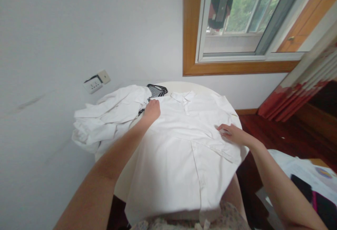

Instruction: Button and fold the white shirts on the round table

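Note:
A white collared shirt (181,152) lies spread across a round cream table (123,181), its collar toward the wall and its hem hanging off the near edge. My left hand (151,112) rests closed on the shirt's far left shoulder, fingers curled round the fabric. My right hand (231,133) lies on the folded sleeve at the shirt's right side, fingers pinching the cloth.
A heap of white garments (105,121) sits on the table's left, with a black-and-white striped piece (156,91) behind it. A wall socket (96,81) is above. A window (237,23) and red-and-white curtain (302,93) stand at right. Papers (308,177) lie lower right.

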Demonstrator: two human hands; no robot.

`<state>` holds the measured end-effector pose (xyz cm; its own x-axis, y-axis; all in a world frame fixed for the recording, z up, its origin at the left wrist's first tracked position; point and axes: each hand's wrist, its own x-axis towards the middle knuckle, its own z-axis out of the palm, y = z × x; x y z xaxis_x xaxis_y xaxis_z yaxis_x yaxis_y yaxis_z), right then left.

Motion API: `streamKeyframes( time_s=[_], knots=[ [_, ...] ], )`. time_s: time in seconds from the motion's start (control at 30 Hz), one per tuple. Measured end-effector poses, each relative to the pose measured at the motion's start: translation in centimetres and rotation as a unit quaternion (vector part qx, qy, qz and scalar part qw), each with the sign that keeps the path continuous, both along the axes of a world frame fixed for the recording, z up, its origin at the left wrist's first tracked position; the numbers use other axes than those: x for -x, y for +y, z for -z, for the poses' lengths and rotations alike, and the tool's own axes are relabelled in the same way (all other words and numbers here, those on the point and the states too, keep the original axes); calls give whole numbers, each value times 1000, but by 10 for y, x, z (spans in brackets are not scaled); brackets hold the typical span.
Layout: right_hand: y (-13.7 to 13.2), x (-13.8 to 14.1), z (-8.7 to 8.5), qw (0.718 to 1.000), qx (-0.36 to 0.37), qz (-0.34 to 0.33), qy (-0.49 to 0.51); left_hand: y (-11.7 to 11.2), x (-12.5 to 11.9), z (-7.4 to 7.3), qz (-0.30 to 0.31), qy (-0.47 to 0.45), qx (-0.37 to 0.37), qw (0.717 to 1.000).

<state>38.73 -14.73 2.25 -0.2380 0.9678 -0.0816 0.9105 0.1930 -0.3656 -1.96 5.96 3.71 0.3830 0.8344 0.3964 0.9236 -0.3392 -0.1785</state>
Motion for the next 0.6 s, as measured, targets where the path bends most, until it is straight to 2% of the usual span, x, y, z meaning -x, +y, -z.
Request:
streamKeyframes(
  time_s=[0.13,0.23,0.33,0.47,0.6],
  knots=[
    [2,-4,8,1000,-9,-1,14,-17,15,35,0,-4,32,999],
    [3,-5,11,1000,-11,-1,13,-16,24,53,-24,-31,32,999],
    [2,-6,11,999,-22,-3,24,-13,27,58,-29,-45,49,997],
    [0,-8,11,997,-45,14,55,-13,29,56,-13,-56,44,997],
    [0,-12,12,997,-30,19,66,-16,28,54,-17,-65,56,996]
  ],
)
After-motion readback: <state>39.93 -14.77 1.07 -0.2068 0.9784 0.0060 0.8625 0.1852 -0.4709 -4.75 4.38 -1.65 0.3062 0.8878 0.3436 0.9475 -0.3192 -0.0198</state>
